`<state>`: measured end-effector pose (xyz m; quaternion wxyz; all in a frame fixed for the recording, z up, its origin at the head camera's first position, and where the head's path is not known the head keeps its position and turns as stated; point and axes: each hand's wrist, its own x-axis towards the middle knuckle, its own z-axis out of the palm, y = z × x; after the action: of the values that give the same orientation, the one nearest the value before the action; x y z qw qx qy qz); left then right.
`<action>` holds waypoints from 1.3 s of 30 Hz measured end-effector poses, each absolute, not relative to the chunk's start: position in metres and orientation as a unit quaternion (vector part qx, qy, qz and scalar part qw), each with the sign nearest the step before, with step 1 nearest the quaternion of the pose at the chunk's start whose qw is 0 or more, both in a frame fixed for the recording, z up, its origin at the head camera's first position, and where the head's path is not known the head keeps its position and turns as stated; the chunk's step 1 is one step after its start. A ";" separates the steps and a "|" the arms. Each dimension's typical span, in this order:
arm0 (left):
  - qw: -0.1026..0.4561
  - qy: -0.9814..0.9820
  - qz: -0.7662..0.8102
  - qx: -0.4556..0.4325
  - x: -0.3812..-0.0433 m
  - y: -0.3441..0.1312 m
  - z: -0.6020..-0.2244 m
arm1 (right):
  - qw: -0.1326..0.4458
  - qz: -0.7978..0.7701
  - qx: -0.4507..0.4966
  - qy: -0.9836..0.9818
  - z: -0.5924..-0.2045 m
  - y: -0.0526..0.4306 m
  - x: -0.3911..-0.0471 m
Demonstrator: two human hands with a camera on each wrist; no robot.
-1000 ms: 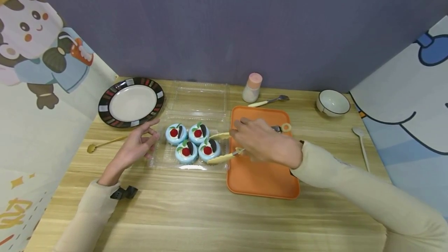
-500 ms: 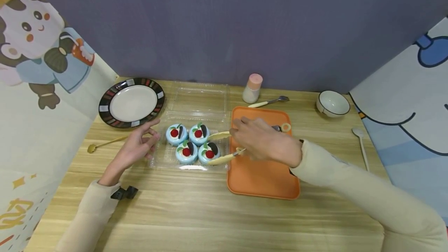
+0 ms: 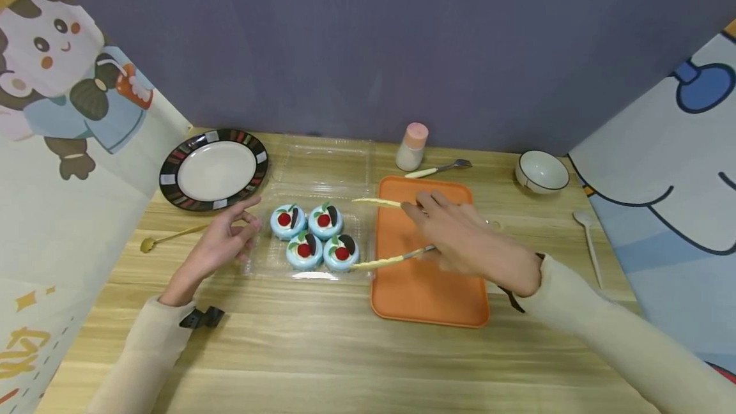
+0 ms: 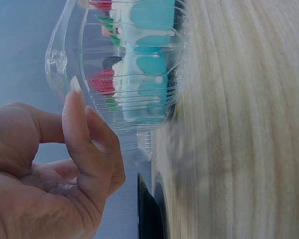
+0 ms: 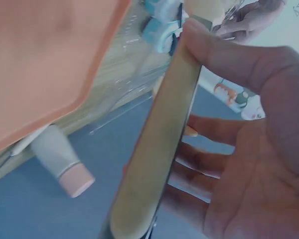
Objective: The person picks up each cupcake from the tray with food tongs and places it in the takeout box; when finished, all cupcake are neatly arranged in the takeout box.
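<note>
My right hand (image 3: 460,229) grips a pair of tongs (image 5: 157,139) with pale yellow arms over the orange tray. The arms are spread wide and hold nothing; the tips lie just right of the nearest cupcake (image 3: 341,253). Several blue cupcakes, topped with a red berry, green leaves and a dark cookie, sit together in a clear plastic box (image 3: 264,267). Beside the box's left edge is my left hand (image 3: 224,235), its fingers loosely bent. In the left wrist view a fingertip is at the box rim (image 4: 57,62); whether it touches, I cannot tell.
The orange tray (image 3: 425,299) lies right of the box. A dark-rimmed plate (image 3: 215,171) and a gold spoon (image 3: 172,235) are at left. Behind stand a pink-capped shaker (image 3: 411,147) and a fork (image 3: 439,168). A bowl (image 3: 542,172) and a pale spoon (image 3: 589,245) are at right.
My right hand has drawn right with the tongs, and their arms have spread farther apart, away from the nearest right cupcake. That cupcake stays in the box. My left hand has hardly moved.
</note>
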<state>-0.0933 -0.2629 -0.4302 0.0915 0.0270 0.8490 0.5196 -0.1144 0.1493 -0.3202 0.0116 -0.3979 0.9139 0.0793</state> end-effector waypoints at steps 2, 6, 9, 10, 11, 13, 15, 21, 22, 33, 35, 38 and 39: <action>0.091 0.848 0.522 0.029 -0.093 -0.263 -0.431 | 0.004 0.062 -0.386 0.921 -0.323 0.159 -0.114; 0.092 0.845 0.526 0.031 -0.093 -0.263 -0.431 | -0.003 0.009 -0.347 0.938 -0.332 0.183 -0.115; 0.092 0.844 0.527 0.033 -0.093 -0.263 -0.431 | -0.012 -0.028 -0.306 0.952 -0.339 0.204 -0.116; 0.092 0.844 0.527 0.033 -0.093 -0.263 -0.431 | -0.016 -0.036 -0.289 0.956 -0.342 0.212 -0.116; 0.092 0.844 0.527 0.034 -0.093 -0.263 -0.431 | -0.023 -0.043 -0.276 0.960 -0.345 0.220 -0.117; 0.094 0.844 0.528 0.033 -0.094 -0.263 -0.431 | -0.043 -0.054 -0.252 0.965 -0.350 0.237 -0.116; 0.096 0.845 0.526 0.029 -0.094 -0.264 -0.430 | -0.062 -0.064 -0.225 0.970 -0.357 0.253 -0.114; 0.099 0.846 0.523 0.021 -0.092 -0.266 -0.429 | -0.086 -0.078 -0.142 0.983 -0.383 0.297 -0.108; 0.098 0.846 0.524 0.023 -0.092 -0.266 -0.430 | -0.085 -0.077 -0.132 0.985 -0.388 0.304 -0.107; 0.096 0.845 0.526 0.028 -0.093 -0.266 -0.433 | -0.069 -0.082 -0.083 0.991 -0.432 0.348 -0.092; 0.098 0.846 0.524 0.027 -0.093 -0.266 -0.433 | -0.061 -0.082 -0.073 0.992 -0.436 0.352 -0.093; 0.098 0.848 0.520 0.025 -0.093 -0.265 -0.433 | -0.067 -0.075 -0.075 0.992 -0.444 0.356 -0.095; 0.098 0.849 0.519 0.026 -0.093 -0.265 -0.434 | -0.073 -0.074 -0.078 0.992 -0.446 0.357 -0.095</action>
<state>-0.0933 -0.2649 -0.4335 0.0979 0.0258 0.8490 0.5186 -0.0949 0.3566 -0.4459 -0.0726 -0.0782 0.9916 -0.0737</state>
